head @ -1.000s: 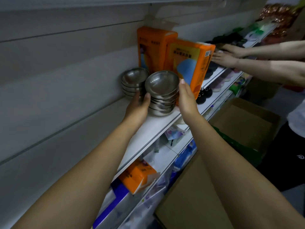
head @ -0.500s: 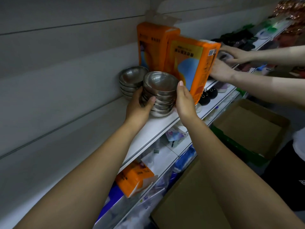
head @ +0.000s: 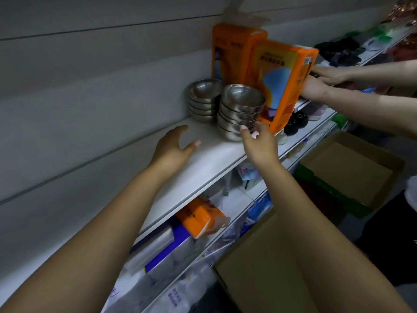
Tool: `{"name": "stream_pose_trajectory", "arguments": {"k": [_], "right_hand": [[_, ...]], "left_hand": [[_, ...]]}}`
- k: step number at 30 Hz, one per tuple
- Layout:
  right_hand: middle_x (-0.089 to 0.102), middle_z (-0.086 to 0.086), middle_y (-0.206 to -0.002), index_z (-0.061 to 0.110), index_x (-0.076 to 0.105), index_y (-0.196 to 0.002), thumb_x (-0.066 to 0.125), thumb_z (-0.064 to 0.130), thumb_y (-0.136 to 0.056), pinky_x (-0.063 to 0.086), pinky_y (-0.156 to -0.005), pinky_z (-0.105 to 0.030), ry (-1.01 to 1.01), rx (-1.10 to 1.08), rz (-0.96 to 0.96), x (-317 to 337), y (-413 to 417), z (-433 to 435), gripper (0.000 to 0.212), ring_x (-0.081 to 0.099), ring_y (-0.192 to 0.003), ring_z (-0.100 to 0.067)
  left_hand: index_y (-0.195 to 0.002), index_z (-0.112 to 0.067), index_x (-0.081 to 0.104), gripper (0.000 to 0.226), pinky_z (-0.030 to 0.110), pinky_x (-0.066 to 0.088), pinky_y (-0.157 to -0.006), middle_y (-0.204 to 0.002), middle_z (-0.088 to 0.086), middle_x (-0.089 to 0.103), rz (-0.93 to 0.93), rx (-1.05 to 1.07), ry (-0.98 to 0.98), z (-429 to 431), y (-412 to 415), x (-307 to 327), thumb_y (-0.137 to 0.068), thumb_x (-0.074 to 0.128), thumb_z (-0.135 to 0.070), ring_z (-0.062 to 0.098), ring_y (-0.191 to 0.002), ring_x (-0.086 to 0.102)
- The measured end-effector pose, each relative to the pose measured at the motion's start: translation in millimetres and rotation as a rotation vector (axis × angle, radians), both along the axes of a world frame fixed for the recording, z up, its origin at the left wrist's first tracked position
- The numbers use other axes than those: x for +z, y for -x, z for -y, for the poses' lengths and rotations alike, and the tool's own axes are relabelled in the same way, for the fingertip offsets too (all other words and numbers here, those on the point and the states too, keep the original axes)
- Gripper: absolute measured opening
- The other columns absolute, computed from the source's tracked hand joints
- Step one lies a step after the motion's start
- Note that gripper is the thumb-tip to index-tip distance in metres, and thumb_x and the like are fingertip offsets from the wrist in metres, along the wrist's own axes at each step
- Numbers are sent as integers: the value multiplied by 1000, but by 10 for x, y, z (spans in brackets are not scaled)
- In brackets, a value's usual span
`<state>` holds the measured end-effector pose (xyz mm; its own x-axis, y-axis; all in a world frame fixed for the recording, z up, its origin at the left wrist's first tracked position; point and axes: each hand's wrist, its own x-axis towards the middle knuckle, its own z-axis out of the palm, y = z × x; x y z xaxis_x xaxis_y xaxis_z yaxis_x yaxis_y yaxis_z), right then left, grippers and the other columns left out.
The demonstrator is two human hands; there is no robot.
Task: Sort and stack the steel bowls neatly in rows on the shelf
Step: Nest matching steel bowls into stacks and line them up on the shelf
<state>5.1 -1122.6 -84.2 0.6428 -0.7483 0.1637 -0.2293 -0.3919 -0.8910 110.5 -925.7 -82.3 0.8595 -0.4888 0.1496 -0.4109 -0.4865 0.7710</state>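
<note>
Our tall stack of round steel bowls [head: 241, 109] stands on the white shelf board [head: 203, 159], with a shorter steel stack [head: 204, 99] just behind it and upright orange packs [head: 282, 82] crowding its right. Our right hand [head: 259, 144] brushes its lowest bowls with relaxed fingers, gripping nothing; our left hand [head: 174, 146] hovers spread left of it.

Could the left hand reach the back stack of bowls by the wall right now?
Probably yes. The left hand is open over bare shelf, and nothing lies between it and the back stack; the front stack stands off to the right.
</note>
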Motion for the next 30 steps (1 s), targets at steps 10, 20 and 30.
{"name": "stream_pose_trajectory", "arguments": {"k": [10, 20, 30], "right_hand": [[50, 4, -150, 24, 50, -144, 63, 49, -94, 40, -113, -39, 5, 235, -40, 141, 352, -1681, 57, 45, -138, -17], [56, 10, -143, 25, 56, -138, 67, 43, -93, 40, -113, -35, 17, 654, 8, 98, 322, -3696, 49, 49, -133, -11], [53, 13, -146, 27, 54, -141, 66, 47, -92, 37, -112, -25, 115, 1171, -38, 194, 264, -5420, 54, 47, -134, -7]], "left_hand": [[-152, -17, 44, 67, 28, 31, -113, -157, 5, 45, 146, 121, -250, -2024, 613, 74, -95, 67, -43, 24, -144, 41], [-143, -14, 56, 56, 16, 28, -106, -148, 2, 56, 188, 597, -90, -4067, 1557, 144, -94, 71, -36, 21, -138, 49], [-136, -16, 62, 45, 24, 37, -101, -135, -4, 61, 249, 1094, -2, -5387, 2447, 117, -94, 71, -33, 13, -124, 54]]}}
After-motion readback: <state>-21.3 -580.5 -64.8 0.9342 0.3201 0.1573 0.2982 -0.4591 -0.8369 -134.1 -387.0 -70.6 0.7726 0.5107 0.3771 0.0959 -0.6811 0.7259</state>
